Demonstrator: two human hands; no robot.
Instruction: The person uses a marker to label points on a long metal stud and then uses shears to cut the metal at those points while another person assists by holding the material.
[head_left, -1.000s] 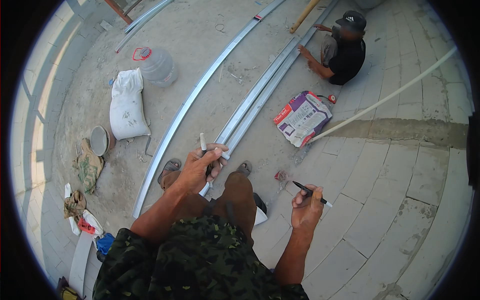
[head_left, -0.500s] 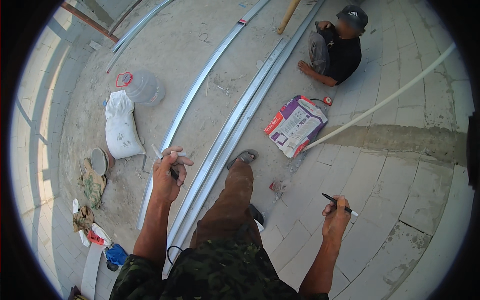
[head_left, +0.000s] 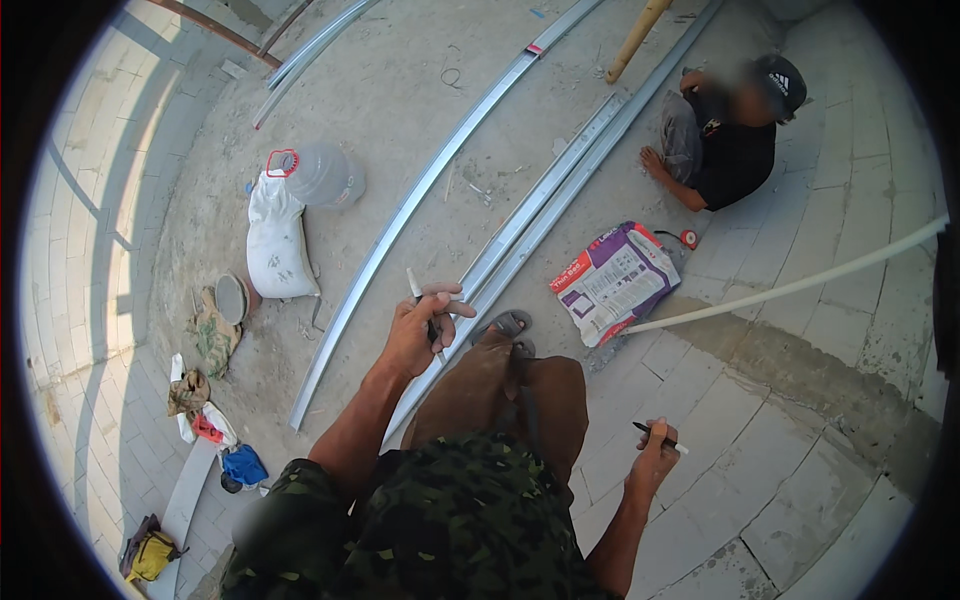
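My left hand (head_left: 425, 325) is closed around a white-and-black marker pen (head_left: 412, 286), over the pair of long metal channels (head_left: 525, 215) on the floor. My right hand (head_left: 655, 460), lower and to the right, grips a black pen with a white end (head_left: 677, 445), above the pale block paving (head_left: 720, 500). A single curved-looking channel (head_left: 395, 225) lies farther left. My legs and a sandaled foot (head_left: 508, 322) are between the hands, beside the paired channels.
A co-worker (head_left: 735, 150) crouches at upper right. Near them lie a printed bag (head_left: 615, 280), tape measure (head_left: 688, 239) and pale pipe (head_left: 800, 280). A wooden pole (head_left: 635, 45) is at top. Left are a jug (head_left: 330, 178), white sack (head_left: 280, 260), bucket (head_left: 232, 298) and cloths (head_left: 242, 467).
My legs have shifted rightward along the paired channels. My right hand has moved right and down, still holding the pen. The co-worker's upper hand has left the channel for their chest.
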